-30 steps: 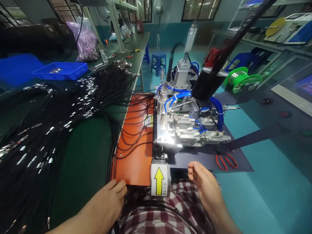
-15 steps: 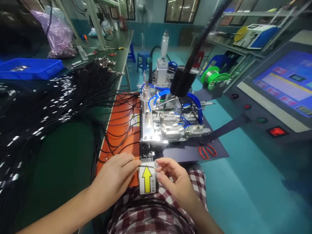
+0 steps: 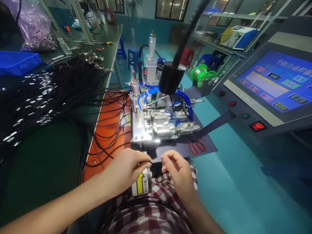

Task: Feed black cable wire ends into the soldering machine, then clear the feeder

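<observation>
Between its thumb and fingertips, my left hand (image 3: pixel 125 169) pinches the end of a thin black cable. Fine coloured wires (image 3: pixel 155 159) fan out of that end, pointing right. My right hand (image 3: pixel 179 169) is just beyond the wire tips, a small gap away, with its fingers curled in a pinch; whether anything tiny is between them is hidden. Below my left hand is a white label with a yellow arrow (image 3: pixel 139 185), partly covered by it. The metal machine (image 3: pixel 156 122) with blue air tubes stands directly ahead of both hands.
Black cables (image 3: pixel 114 130) run across an orange plate (image 3: pixel 97 159) into the machine. A big cable bundle (image 3: pixel 60 81) covers the left bench. Red-handled scissors (image 3: pixel 198 148) lie at the machine's right. A control screen (image 3: pixel 275 81), green spool (image 3: pixel 203 76) and black lamp head (image 3: pixel 172 78) stand around.
The view has turned right, so the surroundings sit farther left. My left hand has shifted right of the arrow label with the cable. My right fingers have come away from the cable end.
</observation>
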Demonstrator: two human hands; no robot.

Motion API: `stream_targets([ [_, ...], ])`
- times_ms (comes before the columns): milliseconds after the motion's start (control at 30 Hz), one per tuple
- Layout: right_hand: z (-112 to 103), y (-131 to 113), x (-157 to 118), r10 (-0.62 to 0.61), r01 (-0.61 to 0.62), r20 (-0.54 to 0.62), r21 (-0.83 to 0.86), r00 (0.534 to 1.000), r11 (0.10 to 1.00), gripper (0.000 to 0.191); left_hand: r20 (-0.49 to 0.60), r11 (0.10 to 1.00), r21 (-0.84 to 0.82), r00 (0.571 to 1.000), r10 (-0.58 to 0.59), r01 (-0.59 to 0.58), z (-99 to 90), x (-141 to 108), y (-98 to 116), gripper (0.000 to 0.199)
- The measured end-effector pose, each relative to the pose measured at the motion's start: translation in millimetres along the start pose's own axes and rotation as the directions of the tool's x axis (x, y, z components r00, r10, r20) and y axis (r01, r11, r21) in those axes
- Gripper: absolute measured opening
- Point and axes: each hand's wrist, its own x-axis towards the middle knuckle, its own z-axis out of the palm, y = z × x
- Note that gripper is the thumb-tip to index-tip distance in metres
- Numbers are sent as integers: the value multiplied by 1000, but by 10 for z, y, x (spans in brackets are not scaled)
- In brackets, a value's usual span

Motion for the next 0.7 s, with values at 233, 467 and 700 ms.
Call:
stream_targets([
  [233, -21, -25, -2, -369, 380, 94, -294, 924, 877, 24, -94, 988, -153, 996, -1, -13, 176, -10, -86, 24],
  [467, 34, 1, 117, -148, 166, 146, -118, 978, 979, 6, -28, 997, -75, 999, 29, -31, 190, -70, -87, 28],
  [700, 48, 87, 201, 240, -256, 99, 205, 966, 945, 24, -48, 985, -167, 999, 23, -30, 265, -75, -179, 25],
])
